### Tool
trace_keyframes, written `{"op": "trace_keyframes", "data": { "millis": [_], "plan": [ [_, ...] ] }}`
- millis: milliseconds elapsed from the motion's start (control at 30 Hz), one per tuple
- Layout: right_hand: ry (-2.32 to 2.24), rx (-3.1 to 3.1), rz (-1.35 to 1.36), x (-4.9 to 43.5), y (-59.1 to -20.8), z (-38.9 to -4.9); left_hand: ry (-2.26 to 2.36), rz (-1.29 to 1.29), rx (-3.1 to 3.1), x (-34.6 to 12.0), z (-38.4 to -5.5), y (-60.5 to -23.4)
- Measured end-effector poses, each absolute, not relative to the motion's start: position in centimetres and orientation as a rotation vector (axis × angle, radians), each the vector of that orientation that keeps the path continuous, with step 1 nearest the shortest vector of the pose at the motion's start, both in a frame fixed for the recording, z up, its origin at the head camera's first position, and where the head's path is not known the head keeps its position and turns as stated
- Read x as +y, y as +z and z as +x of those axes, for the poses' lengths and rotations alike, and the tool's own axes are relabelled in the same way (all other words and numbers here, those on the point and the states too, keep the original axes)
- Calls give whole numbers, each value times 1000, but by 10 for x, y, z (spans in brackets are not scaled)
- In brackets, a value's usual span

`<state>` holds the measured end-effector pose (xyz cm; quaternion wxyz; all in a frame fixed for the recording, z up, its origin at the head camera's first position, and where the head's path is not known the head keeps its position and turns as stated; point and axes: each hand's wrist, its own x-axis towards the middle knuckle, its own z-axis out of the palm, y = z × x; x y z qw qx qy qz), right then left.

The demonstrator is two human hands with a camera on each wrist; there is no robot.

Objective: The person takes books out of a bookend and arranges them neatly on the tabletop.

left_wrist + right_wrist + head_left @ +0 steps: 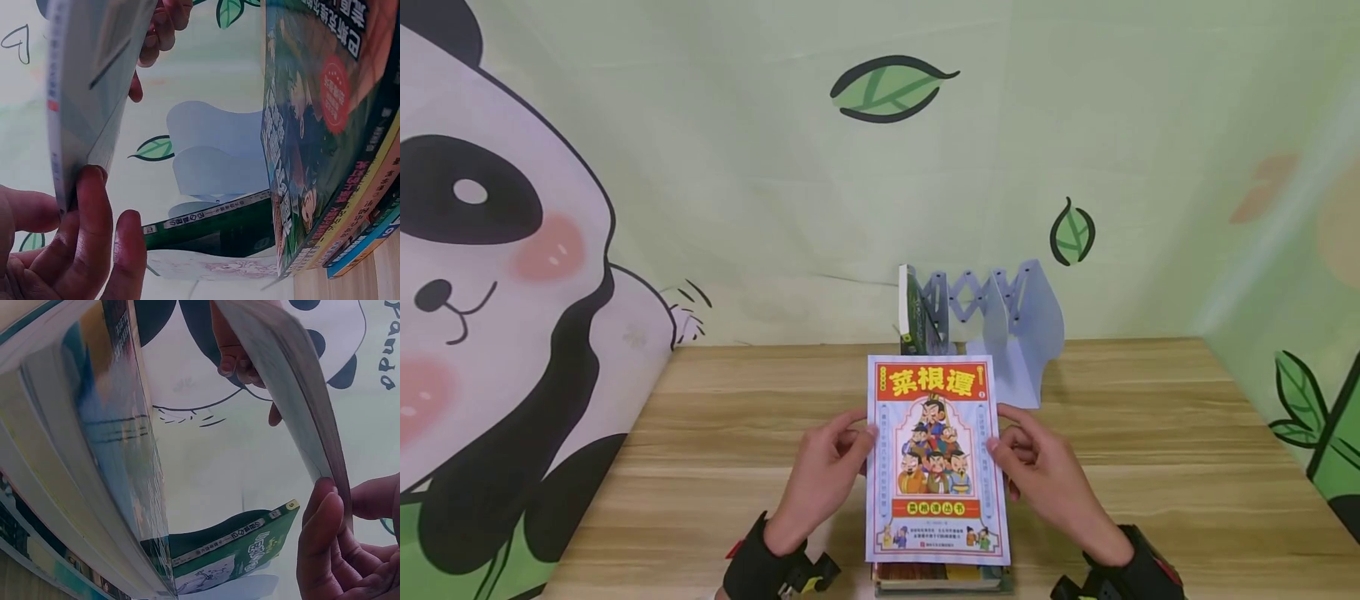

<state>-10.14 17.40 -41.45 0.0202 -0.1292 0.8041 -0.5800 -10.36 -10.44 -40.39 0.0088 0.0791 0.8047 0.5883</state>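
Both hands hold one white-bordered book (934, 467) with a red and yellow title band and cartoon figures, its cover facing up. My left hand (827, 471) pinches its left edge between thumb and fingers. On the opposite edge, my right hand (1048, 471) pinches it the same way. Beneath it lies a stack of books (943, 579), mostly hidden in the head view. Both wrist views show the held book raised apart from that stack (331, 156), with several coloured spines visible.
Behind the held book stands a pale blue folding bookend (1030, 333) with a lattice back. One green book (913, 312) stands upright at its left end. The wooden table (1150, 433) meets a backdrop (760, 208) printed with a panda and leaves.
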Motion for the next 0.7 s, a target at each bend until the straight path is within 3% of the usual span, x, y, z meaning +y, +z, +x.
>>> {"op": "trace_keyframes", "data": {
  "millis": [700],
  "plan": [
    [-1639,2464,-372,174,-422,-106,1564,265,2515,-110,-112,-415]
  ]
}}
